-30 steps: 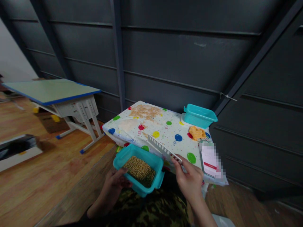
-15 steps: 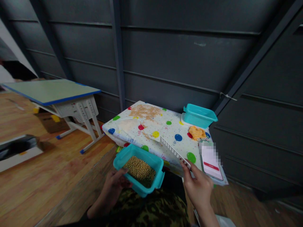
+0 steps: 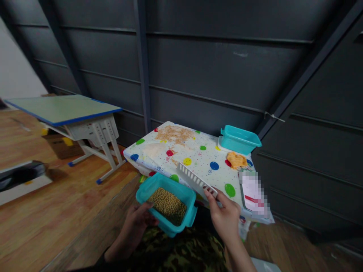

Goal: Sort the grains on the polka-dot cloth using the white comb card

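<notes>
My left hand (image 3: pixel 141 220) grips the left front rim of a teal bin (image 3: pixel 187 190), held at the table's front edge with round tan beans (image 3: pixel 167 202) inside. Between the fingers of my right hand (image 3: pixel 225 215) is the near end of a white slotted plastic strip (image 3: pixel 195 178), which slants up and left over the cloth's front edge, just behind the bin. Small tan grains (image 3: pixel 174 134) lie spread at the back left of the patterned tablecloth (image 3: pixel 195 153), with a pale powdery patch (image 3: pixel 153 150) in front of them.
A second teal bin (image 3: pixel 240 139) stands at the table's back right, with an orange cloth (image 3: pixel 236 160) before it and a phone (image 3: pixel 253 194) nearer me. A green-topped desk (image 3: pixel 65 107) is at the left, by a dark wall (image 3: pixel 204 68). An open box (image 3: pixel 24 181) sits on the floor.
My right hand has moved left with the white strip, bringing it closer to the bin of beans. My left hand and that bin have hardly moved.
</notes>
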The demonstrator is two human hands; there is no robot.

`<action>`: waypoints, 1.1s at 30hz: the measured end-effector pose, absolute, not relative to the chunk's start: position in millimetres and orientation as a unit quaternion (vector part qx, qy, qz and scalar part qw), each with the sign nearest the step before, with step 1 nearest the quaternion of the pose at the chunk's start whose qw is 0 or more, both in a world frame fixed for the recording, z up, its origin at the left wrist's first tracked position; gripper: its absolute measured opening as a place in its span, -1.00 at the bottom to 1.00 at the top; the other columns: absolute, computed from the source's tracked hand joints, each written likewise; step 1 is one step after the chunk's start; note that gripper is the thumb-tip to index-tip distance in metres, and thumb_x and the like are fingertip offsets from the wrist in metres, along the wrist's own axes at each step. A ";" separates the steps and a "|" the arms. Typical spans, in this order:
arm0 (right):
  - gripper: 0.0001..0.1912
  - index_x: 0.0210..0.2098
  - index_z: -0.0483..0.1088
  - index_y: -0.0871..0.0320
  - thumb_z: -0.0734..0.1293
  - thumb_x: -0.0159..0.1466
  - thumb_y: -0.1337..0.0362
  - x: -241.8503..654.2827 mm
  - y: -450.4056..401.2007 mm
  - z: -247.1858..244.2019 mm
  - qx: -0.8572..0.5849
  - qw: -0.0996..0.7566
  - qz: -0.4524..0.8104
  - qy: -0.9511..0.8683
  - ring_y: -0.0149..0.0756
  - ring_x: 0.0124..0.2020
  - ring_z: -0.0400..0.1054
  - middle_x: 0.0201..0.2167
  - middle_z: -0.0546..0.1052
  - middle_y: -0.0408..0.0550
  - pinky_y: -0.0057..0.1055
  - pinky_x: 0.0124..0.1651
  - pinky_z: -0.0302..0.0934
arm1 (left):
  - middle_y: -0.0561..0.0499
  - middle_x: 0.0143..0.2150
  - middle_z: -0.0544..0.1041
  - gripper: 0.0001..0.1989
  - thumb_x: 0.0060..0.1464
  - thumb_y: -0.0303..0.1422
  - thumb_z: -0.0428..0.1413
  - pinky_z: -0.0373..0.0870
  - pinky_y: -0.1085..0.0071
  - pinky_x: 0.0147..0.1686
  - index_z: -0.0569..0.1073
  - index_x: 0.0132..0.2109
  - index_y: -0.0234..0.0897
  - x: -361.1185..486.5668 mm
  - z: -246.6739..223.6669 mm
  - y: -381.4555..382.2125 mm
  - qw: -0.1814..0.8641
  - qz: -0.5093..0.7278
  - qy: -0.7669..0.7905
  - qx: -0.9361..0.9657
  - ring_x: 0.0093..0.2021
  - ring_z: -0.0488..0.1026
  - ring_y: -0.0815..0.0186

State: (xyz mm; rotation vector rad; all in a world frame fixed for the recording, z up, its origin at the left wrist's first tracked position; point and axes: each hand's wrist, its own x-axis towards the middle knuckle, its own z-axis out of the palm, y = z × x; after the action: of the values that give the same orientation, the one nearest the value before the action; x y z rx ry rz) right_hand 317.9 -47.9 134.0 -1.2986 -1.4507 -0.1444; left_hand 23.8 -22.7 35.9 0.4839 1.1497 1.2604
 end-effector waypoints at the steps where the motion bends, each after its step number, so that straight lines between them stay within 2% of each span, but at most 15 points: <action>1: -0.43 -0.11 0.95 -0.01 0.47 0.75 -0.24 319.6 -46.0 133.0 -0.556 0.559 -0.051 -0.613 -0.01 -0.39 0.84 -0.23 0.93 0.06 -0.30 -0.28 0.70 | -0.02 -0.63 0.58 -0.41 -0.40 0.12 0.75 0.54 0.27 -0.55 0.65 -0.59 -0.18 23.9 34.6 -22.7 0.632 0.551 0.502 0.211 -0.61 0.56 0.16; 8: -0.25 -0.26 0.87 0.09 0.51 0.58 -0.46 356.1 -20.5 141.2 -0.638 0.567 -0.010 -0.521 -0.03 -0.45 0.66 -0.34 0.87 0.12 -0.28 -0.39 0.41 | -0.05 -0.61 0.62 -0.41 -0.43 0.12 0.74 0.56 0.25 -0.55 0.66 -0.56 -0.18 24.3 34.0 -21.8 0.632 0.546 0.507 0.211 -0.60 0.58 0.12; 13: -0.28 -0.25 0.85 0.10 0.51 0.53 -0.43 362.1 -1.3 142.8 -0.633 0.571 0.035 -0.521 -0.03 -0.40 0.60 -0.33 0.86 0.12 -0.27 -0.34 0.37 | -0.03 -0.59 0.62 -0.42 -0.36 0.13 0.75 0.57 0.24 -0.53 0.67 -0.52 -0.16 23.0 34.2 -21.2 0.633 0.549 0.502 0.215 -0.59 0.58 0.14; 17: -0.24 -0.40 0.73 0.05 0.45 0.53 -0.48 351.6 12.2 139.7 -0.635 0.551 0.036 -0.540 -0.15 -0.51 0.42 -0.51 0.71 0.02 -0.30 -0.38 0.25 | -0.03 -0.62 0.58 -0.43 -0.37 0.09 0.76 0.57 0.24 -0.55 0.64 -0.57 -0.14 21.6 31.1 -20.2 0.630 0.556 0.501 0.208 -0.60 0.56 0.14; 20: -0.18 -0.43 0.70 0.04 0.42 0.53 -0.53 344.5 19.1 140.8 -0.631 0.544 0.034 -0.552 -0.21 -0.56 0.34 -0.60 0.59 -0.05 -0.32 -0.40 0.18 | -0.04 -0.64 0.56 -0.40 -0.40 0.09 0.76 0.59 0.22 -0.56 0.57 -0.61 -0.11 20.5 29.4 -19.4 0.631 0.551 0.507 0.204 -0.60 0.55 0.13; 23: -0.16 -0.44 0.70 0.07 0.43 0.52 -0.55 340.2 20.3 144.1 -0.621 0.545 0.035 -0.562 -0.25 -0.58 0.31 -0.63 0.54 -0.08 -0.33 -0.41 0.15 | -0.04 -0.65 0.56 -0.41 -0.38 0.06 0.76 0.59 0.22 -0.57 0.56 -0.62 -0.10 20.6 31.0 -18.5 0.633 0.554 0.502 0.200 -0.61 0.54 0.13; 26: -0.18 -0.40 0.75 0.09 0.45 0.54 -0.50 338.2 16.9 146.9 -0.610 0.547 0.037 -0.572 -0.25 -0.57 0.34 -0.62 0.56 -0.09 -0.35 -0.40 0.19 | -0.04 -0.64 0.59 -0.47 -0.39 0.00 0.78 0.59 0.22 -0.58 0.63 -0.58 -0.12 21.2 34.2 -18.1 0.630 0.560 0.500 0.198 -0.61 0.56 0.13; 29: -0.24 -0.35 0.80 0.10 0.46 0.57 -0.43 337.5 11.2 147.6 -0.600 0.544 0.036 -0.585 -0.24 -0.55 0.38 -0.59 0.60 -0.09 -0.37 -0.39 0.24 | -0.04 -0.65 0.58 -0.47 -0.41 -0.05 0.77 0.58 0.20 -0.60 0.61 -0.59 -0.13 20.6 36.2 -18.3 0.631 0.559 0.502 0.192 -0.63 0.55 0.12; 33: -0.30 -0.34 0.81 0.11 0.49 0.60 -0.35 335.3 1.4 145.3 -0.588 0.546 0.040 -0.595 -0.26 -0.58 0.39 -0.58 0.61 -0.10 -0.38 -0.42 0.26 | -0.05 -0.61 0.62 -0.52 -0.31 -0.06 0.75 0.58 0.22 -0.57 0.66 -0.52 -0.16 18.7 37.1 -18.4 0.634 0.560 0.494 0.201 -0.61 0.59 0.11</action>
State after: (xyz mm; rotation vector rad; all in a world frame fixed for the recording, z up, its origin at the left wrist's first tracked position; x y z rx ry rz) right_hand 335.3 1.4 145.3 -1.3948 -1.4107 0.0948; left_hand 18.7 -18.4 37.1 0.4603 1.1287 1.2795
